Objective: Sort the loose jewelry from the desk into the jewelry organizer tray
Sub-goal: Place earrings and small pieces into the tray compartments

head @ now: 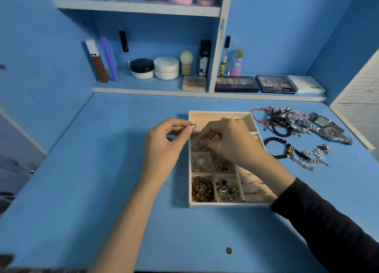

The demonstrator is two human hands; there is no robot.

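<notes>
Your left hand (164, 145) pinches a small metal piece (192, 125) between thumb and forefinger, the grip closed tight on it, at the left edge of the organizer tray (225, 205). Just right of that grip, your right hand (229, 141) curls its fingertips down into a tray compartment over a silvery item (196, 144); whether this grip holds it cannot be told. Nearer you than both grips, four compartments hold sorted pieces. Well right of the grips, loose jewelry (297, 125) and watches (328, 129) lie on the table (102, 170).
</notes>
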